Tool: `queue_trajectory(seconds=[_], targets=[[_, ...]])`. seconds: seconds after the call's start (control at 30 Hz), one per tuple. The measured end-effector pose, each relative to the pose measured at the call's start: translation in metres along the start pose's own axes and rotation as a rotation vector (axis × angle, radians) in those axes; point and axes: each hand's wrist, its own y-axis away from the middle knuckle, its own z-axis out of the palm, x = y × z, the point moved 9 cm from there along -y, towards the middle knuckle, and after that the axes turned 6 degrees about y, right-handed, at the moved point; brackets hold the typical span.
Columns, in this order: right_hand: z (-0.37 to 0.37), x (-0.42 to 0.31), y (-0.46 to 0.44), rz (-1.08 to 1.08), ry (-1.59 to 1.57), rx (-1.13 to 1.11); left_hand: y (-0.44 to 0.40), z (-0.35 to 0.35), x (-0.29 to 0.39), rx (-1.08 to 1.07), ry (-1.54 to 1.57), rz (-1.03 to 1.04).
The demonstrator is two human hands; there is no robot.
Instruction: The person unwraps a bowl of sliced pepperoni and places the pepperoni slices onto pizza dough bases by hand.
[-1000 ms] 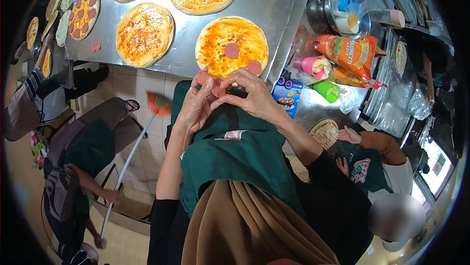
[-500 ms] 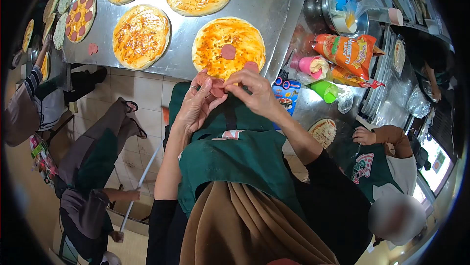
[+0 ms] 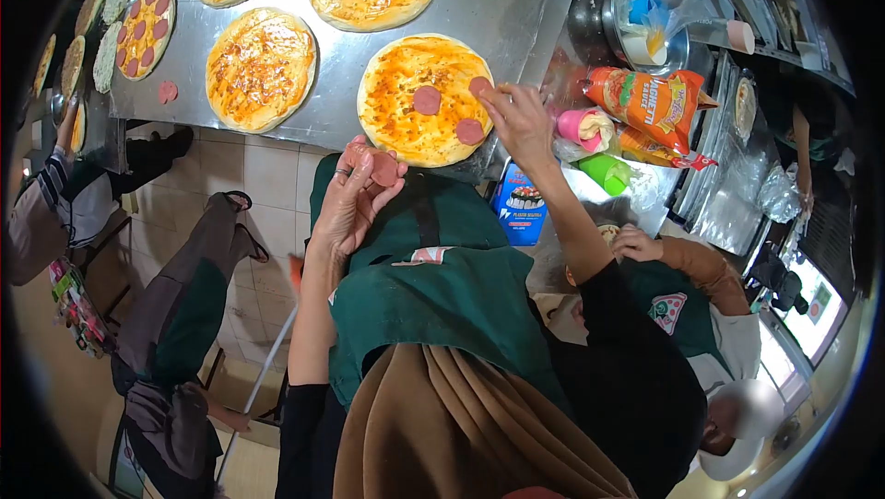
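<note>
Close in front of me, a sauced pizza base [image 3: 396,126] lies at the steel table's near edge. One sausage slice [image 3: 427,100] rests at its middle and another slice [image 3: 469,131] near its right lower rim. My right hand [image 3: 524,126] pinches a third slice [image 3: 480,87] at the right rim, the slice touching the base. Just below the base, my left hand [image 3: 355,195] is closed round several sausage slices [image 3: 383,168], held in the fingers.
More sauced bases [image 3: 261,70] lie on the steel table [image 3: 341,66], with a topped pizza [image 3: 146,34] and loose slices [image 3: 167,92] at left. Sauce packets [image 3: 645,107] and a blue box [image 3: 523,204] are at right. A co-worker's hand [image 3: 636,244] is nearby; another person holds a pole [image 3: 267,365].
My right hand has moved from beside my left hand up and right to the base's rim, carrying a slice. The co-worker at right has shifted left.
</note>
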Motion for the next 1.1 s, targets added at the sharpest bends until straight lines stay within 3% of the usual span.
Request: queue_trajectory(seconds=[0.23, 0.33, 0.37, 0.47, 0.63, 0.87, 1.03, 1.1], targets=[[0.002, -0.002, 0.009, 0.08, -0.066, -0.059, 0.0, 0.004, 0.005, -0.039, 0.003, 0.013], [-0.006, -0.013, 0.002, 0.161, -0.301, -0.085, 0.003, 0.013, 0.006, -0.052, 0.042, 0.006], [-0.001, -0.02, 0.001, 0.274, -0.546, -0.171, 0.001, 0.014, 0.005, -0.069, 0.062, 0.0], [-0.007, -0.077, -0.009, 0.235, -0.87, -0.362, 0.001, 0.019, 0.004, -0.092, 0.06, -0.017], [-0.013, -0.119, -0.017, 0.035, -0.809, -0.43, 0.003, 0.024, 0.001, -0.106, 0.063, -0.012], [-0.01, -0.113, -0.015, -0.02, -0.799, -0.393, 0.002, 0.019, -0.004, -0.084, 0.034, -0.015], [-0.004, -0.101, -0.012, 0.052, -0.882, -0.393, 0.002, 0.017, -0.004, -0.054, 0.035, -0.002], [0.002, -0.081, -0.017, 0.205, -0.935, -0.377, 0.001, 0.014, -0.003, -0.048, 0.03, -0.002]])
